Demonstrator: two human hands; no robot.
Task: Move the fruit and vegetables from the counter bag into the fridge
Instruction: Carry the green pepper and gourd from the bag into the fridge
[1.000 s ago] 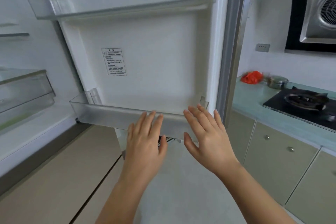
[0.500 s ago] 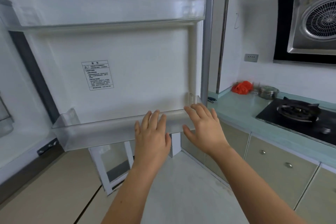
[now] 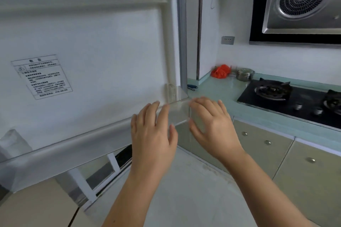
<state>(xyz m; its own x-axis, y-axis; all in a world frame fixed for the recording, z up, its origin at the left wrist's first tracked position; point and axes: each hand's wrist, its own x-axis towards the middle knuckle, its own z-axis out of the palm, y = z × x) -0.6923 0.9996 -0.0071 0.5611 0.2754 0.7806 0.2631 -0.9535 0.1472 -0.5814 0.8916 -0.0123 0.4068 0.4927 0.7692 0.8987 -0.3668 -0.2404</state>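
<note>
The open fridge door [image 3: 103, 57] fills the left of the view, its white inner face towards me. A clear door shelf [image 3: 70, 153] runs along its bottom and holds nothing that I can see. My left hand [image 3: 153, 134] and my right hand [image 3: 212, 127] are both raised in front of the shelf's right end, fingers apart and holding nothing. A red bag [image 3: 220, 71] lies in the far corner of the counter [image 3: 217, 92], well beyond my hands. The fridge interior is out of view.
A small steel pot [image 3: 245, 74] stands beside the red bag. A black gas hob [image 3: 295, 99] is set into the counter on the right, under an extractor hood [image 3: 302, 2]. Beige cabinet doors [image 3: 263, 145] run below the counter. A dark pen-like object [image 3: 191, 87] lies by the door edge.
The view has swung right, away from the fridge interior towards the counter. The door has shifted left across the frame, and both empty hands have kept their raised pose in front of the shelf.
</note>
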